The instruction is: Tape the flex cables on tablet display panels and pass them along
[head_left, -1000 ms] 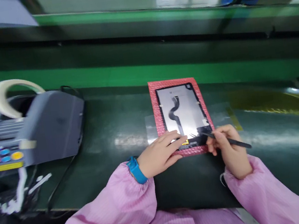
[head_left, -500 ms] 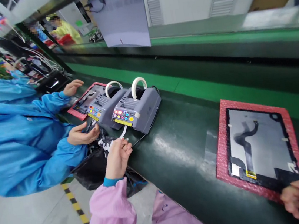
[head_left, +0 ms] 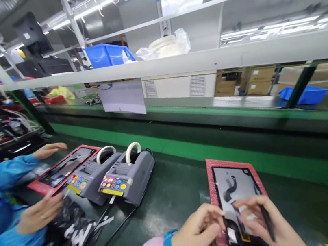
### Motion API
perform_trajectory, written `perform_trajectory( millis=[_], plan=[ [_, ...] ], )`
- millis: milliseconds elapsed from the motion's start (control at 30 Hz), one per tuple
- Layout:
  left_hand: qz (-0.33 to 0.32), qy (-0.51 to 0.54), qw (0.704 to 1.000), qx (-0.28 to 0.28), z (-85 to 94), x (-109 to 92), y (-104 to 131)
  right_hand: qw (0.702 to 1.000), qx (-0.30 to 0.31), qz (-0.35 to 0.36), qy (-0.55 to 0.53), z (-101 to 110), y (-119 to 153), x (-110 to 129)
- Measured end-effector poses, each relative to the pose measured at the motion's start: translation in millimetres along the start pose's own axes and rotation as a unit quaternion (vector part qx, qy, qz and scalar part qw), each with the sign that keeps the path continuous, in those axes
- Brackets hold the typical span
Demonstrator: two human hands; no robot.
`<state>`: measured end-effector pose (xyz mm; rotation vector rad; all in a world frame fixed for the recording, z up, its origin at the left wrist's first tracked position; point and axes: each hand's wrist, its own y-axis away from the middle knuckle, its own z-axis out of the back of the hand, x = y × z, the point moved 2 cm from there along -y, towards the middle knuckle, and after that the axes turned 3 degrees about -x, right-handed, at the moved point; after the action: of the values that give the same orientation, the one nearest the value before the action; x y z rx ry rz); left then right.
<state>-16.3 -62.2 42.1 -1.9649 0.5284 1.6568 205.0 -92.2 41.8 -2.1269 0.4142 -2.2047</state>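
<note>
A flat display panel (head_left: 244, 179) with a dark ribbon cable (head_left: 230, 190) lies on a pink bubble-wrap sheet (head_left: 210, 173). My left hand (head_left: 195, 233) is at the panel's left edge, thumb and fingers pinched together. A strip of white tape seems to be in that pinch, mostly hidden by the fingers. My right hand (head_left: 273, 222) is over the panel's lower part, closed round a slim black pen-like tool (head_left: 267, 222). Its fingertips are blurred. To the left stand two grey tape dispensers (head_left: 141, 175) (head_left: 94, 182) with white tape rolls; a short tape end sticks out of the nearer one.
A co-worker's blue sleeves and hands (head_left: 42, 213) are at the left, beside another panel on a pink sheet (head_left: 39, 184). Tape scraps (head_left: 78, 234) lie on a black bag below the dispensers. A cable (head_left: 115, 231) crosses the bench edge. A shelf beam (head_left: 174, 64) runs overhead.
My left hand has moved right, from the tape dispenser's outlet to the panel. My right hand has come from the panel's lower right corner over its surface. The camera has tilted up.
</note>
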Motion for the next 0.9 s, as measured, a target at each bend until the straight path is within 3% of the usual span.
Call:
perform_trajectory(
  millis=[67, 200, 367, 500, 700, 767, 900],
  plan=[
    [-0.029, 0.001, 0.999, 0.033, -15.4, -1.5, -26.0, 0.999, 0.033, 0.038, -0.001, -2.5, -23.9, 19.4],
    [-0.068, 0.03, 0.997, 0.006, -22.0, 8.5, -52.8, 0.998, 0.021, 0.062, 0.003, 2.8, -54.0, 40.2],
    [-0.071, 0.046, 0.996, -0.002, -10.8, 28.0, -52.7, 0.998, 0.035, 0.049, -0.007, -0.8, -65.7, 47.4],
    [-0.065, 0.027, 0.997, 0.007, -14.1, 30.3, -50.2, 0.999, 0.039, 0.015, 0.017, 2.4, -67.6, 51.5],
    [-0.103, -0.137, 0.985, -0.022, -8.6, 26.3, -57.6, 0.999, -0.042, -0.028, 0.006, 28.8, -76.8, 48.0],
    [-0.097, -0.171, 0.98, -0.04, 0.6, 26.7, -61.2, 0.999, -0.018, -0.034, 0.026, 32.2, -80.7, 43.4],
    [-0.092, -0.251, 0.962, -0.056, 19.4, 27.0, -68.0, 0.987, 0.1, -0.083, 0.092, 26.1, -87.7, 17.9]
  ],
)
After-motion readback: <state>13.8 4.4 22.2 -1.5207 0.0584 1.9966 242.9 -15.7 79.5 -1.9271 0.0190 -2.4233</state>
